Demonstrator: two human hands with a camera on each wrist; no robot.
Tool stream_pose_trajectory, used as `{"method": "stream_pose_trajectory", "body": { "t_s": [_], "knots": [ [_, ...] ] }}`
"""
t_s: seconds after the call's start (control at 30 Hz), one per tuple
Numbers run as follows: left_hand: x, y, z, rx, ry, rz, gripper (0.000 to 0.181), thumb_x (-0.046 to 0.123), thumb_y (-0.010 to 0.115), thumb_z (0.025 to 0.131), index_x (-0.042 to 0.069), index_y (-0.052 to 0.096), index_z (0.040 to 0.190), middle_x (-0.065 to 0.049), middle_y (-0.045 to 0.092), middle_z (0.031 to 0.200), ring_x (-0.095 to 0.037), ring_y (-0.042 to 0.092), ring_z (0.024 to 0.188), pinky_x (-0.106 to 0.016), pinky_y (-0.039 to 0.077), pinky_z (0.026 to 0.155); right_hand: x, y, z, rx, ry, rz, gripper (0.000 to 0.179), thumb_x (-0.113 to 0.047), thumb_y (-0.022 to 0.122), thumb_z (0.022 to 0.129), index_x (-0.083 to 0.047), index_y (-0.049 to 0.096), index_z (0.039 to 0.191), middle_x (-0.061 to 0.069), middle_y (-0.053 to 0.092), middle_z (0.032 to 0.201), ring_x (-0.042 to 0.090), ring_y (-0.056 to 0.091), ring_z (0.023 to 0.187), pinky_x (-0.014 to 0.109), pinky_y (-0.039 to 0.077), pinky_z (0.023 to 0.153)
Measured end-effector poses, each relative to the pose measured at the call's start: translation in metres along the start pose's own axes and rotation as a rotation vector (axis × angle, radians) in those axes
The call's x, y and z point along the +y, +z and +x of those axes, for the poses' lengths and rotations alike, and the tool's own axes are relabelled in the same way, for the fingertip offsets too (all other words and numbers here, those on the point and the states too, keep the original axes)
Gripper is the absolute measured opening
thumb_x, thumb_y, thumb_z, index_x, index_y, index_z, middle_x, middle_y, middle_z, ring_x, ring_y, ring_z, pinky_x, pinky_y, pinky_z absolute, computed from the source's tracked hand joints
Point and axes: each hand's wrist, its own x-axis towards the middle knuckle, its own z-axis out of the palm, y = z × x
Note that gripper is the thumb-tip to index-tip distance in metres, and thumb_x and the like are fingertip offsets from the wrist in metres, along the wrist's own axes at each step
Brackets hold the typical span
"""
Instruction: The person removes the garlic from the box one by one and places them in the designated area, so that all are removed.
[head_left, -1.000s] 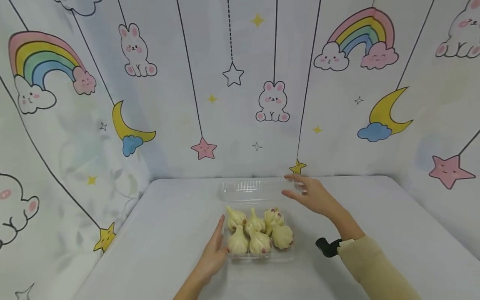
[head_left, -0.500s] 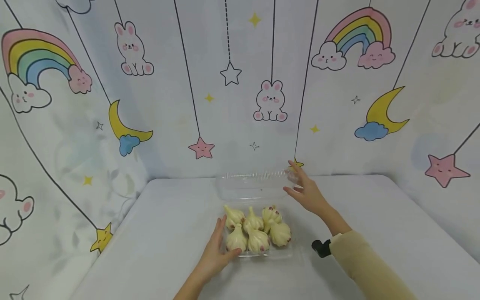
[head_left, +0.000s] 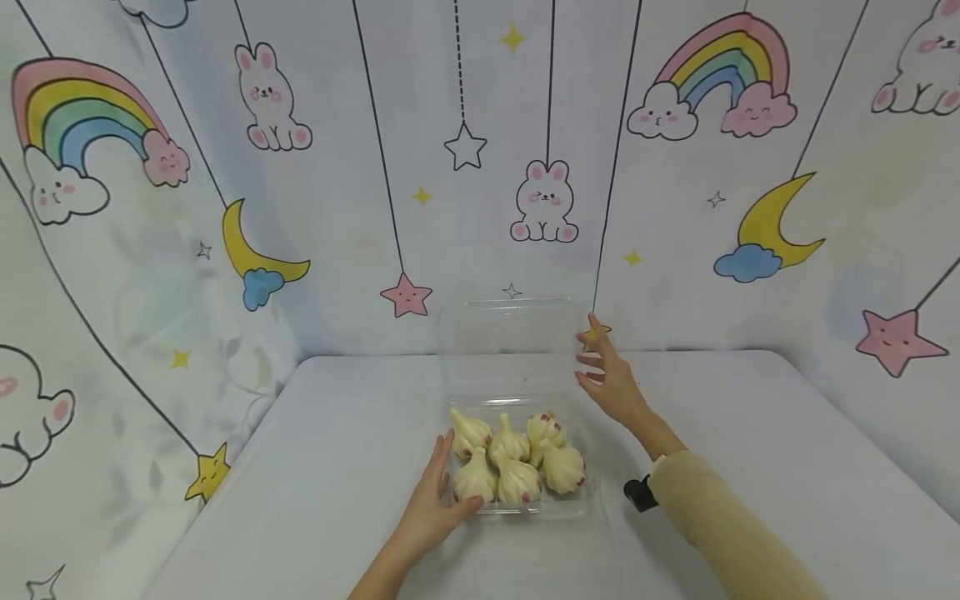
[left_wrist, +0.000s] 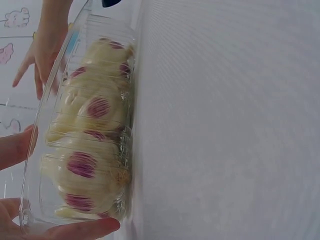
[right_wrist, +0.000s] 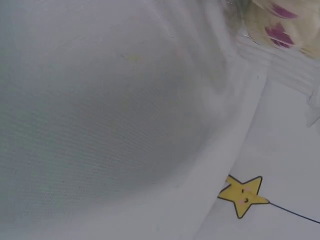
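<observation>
Several pale garlic bulbs [head_left: 519, 482] with purple patches [left_wrist: 82, 165] fill a clear plastic container [head_left: 517, 511] on the white table. Its hinged clear lid [head_left: 517, 303] stands raised at the back. My left hand [head_left: 431, 507] holds the near left corner, thumb along the front wall and fingers along the left side. Beside the lid's right edge is my right hand [head_left: 613, 387], its fingers spread and fairly straight. Whether they touch the lid is unclear. The right wrist view shows no fingers, only part of a garlic bulb [right_wrist: 280, 30] in the clear plastic.
A white cloth covers the table [head_left: 337, 467]. Behind it rises a printed backdrop [head_left: 360, 200] with bunnies, rainbows, moons and stars. A black device [head_left: 640, 494] sits at my right wrist, by the beige sleeve [head_left: 712, 508].
The lid has swung up from lying back at the table's far edge to standing upright. My right hand has risen slightly beside it. My left thumb has come round onto the container's front.
</observation>
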Motion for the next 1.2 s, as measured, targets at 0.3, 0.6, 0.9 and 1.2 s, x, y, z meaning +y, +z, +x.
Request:
{"method": "stream_pose_trajectory", "body": {
  "t_s": [0.3, 0.6, 0.9, 1.2],
  "knots": [
    [0.001, -0.001, -0.002, -0.01, 0.006, -0.01, 0.096, 0.012, 0.073, 0.076, 0.015, 0.009, 0.148, -0.026, -0.005, 0.148, -0.048, 0.008, 0.132, -0.057, 0.021, 0.103, 0.038, 0.007, 0.003, -0.074, 0.072, -0.076, 0.093, 0.01, 0.065, 0.078, -0.023, 0.013, 0.148, 0.025, 0.038, 0.135, 0.037, 0.06, 0.093, 0.04, 0.055, 0.072],
    [-0.001, -0.004, -0.002, -0.016, 0.006, -0.019, 0.095, 0.009, 0.072, 0.076, 0.014, 0.01, 0.148, -0.025, -0.004, 0.149, -0.05, 0.015, 0.129, -0.058, 0.024, 0.101, 0.049, 0.012, 0.003, -0.13, 0.159, -0.14, 0.095, 0.007, 0.07, 0.075, -0.022, 0.015, 0.148, 0.028, 0.043, 0.132, 0.027, 0.063, 0.079, 0.032, 0.054, 0.063],
    [0.0, -0.008, -0.001, -0.029, 0.009, -0.023, 0.095, 0.008, 0.073, 0.075, 0.012, 0.011, 0.148, -0.025, -0.003, 0.149, -0.047, 0.011, 0.132, -0.056, 0.023, 0.102, 0.052, 0.012, -0.003, -0.161, 0.196, -0.191, 0.088, 0.0, 0.069, 0.079, -0.013, 0.015, 0.147, 0.03, 0.048, 0.125, 0.026, 0.063, 0.076, 0.05, 0.046, 0.085],
    [0.0, -0.009, -0.001, -0.045, 0.005, 0.011, 0.093, 0.008, 0.072, 0.076, 0.012, 0.012, 0.148, -0.026, -0.004, 0.148, -0.049, 0.011, 0.131, -0.059, 0.021, 0.102, 0.055, 0.012, -0.008, -0.251, 0.26, -0.212, 0.072, -0.011, 0.06, 0.088, -0.01, 0.017, 0.146, 0.03, 0.049, 0.124, 0.027, 0.062, 0.078, 0.033, 0.051, 0.062]
  ]
}}
